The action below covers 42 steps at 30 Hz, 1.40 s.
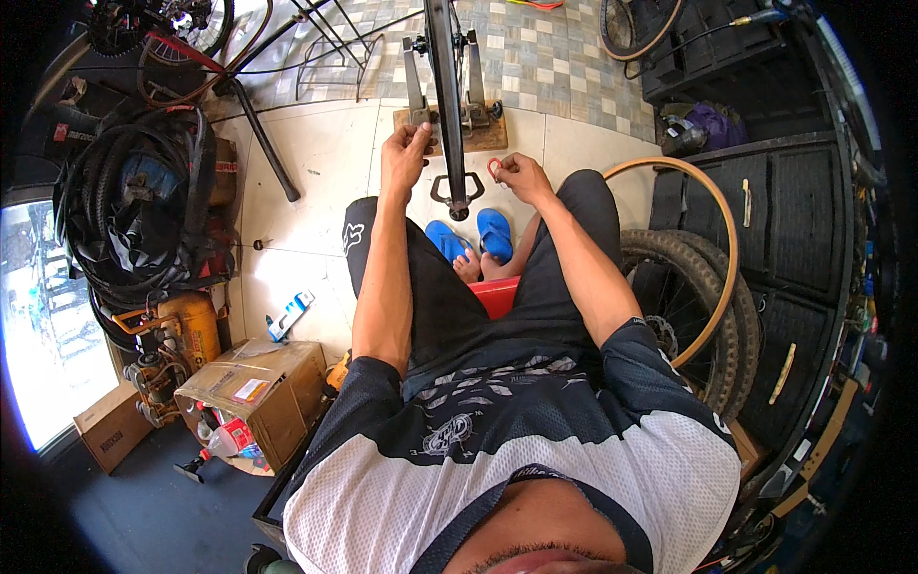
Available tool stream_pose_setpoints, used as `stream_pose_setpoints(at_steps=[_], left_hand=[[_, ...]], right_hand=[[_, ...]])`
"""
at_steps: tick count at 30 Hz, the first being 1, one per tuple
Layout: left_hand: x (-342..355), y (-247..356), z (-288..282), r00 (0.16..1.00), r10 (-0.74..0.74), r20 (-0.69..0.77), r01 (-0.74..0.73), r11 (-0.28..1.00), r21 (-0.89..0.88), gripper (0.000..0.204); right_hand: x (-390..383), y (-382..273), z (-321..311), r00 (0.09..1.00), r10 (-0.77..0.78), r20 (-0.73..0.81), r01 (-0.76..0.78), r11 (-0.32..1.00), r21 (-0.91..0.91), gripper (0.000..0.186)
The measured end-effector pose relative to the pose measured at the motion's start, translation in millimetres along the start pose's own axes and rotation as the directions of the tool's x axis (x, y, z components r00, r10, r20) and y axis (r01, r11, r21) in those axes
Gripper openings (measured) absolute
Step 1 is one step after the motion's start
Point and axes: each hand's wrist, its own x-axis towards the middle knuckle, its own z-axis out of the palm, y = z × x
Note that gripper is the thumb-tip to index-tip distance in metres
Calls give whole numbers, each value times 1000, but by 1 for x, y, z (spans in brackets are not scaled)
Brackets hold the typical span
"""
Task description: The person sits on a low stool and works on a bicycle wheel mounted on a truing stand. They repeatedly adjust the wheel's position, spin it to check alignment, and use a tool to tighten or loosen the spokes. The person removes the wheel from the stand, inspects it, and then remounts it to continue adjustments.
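In the head view a stand with two grey uprights [414,72] rises from a wooden base [494,137]. A long black bar [447,105] runs down its middle to a small black loop-shaped fitting [459,199]. My left hand [404,153] is at the lower left of the stand, fingers curled, thumb by the grey fitting; what they hold, if anything, is unclear. My right hand [523,179], right of the bar, pinches a small red tool [493,164]. I sit with my knees either side of the stand, above blue flip-flops [494,232].
Bike wheels [727,287] lean at my right against dark drawers [708,206]. Coiled tyres [124,210], a yellow compressor [191,327] and a cardboard box [287,378] stand at my left. A red bike frame [189,50] is at the upper left, over the tiled floor [316,143].
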Motion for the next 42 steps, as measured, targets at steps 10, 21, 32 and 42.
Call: stream_pose_setpoints(at_steps=[10, 21, 32, 42], left_hand=[[1, -4, -1, 1000, -4, -3, 4, 1000, 21, 39], [-4, 12, -2, 996, 73, -56, -75, 997, -30, 38], [-85, 167, 47, 857, 513, -47, -498, 849, 179, 73], [-35, 139, 68, 594, 788, -163, -574, 557, 600, 57]], right_hand=[[3, 4, 2, 1000, -15, -3, 14, 999, -29, 28], [-2, -9, -2, 1000, -10, -14, 10, 1000, 13, 28], [-78, -77, -112, 979, 132, -158, 7, 743, 669, 22], [-313, -128, -352, 389, -292, -874, 53, 954, -295, 21]])
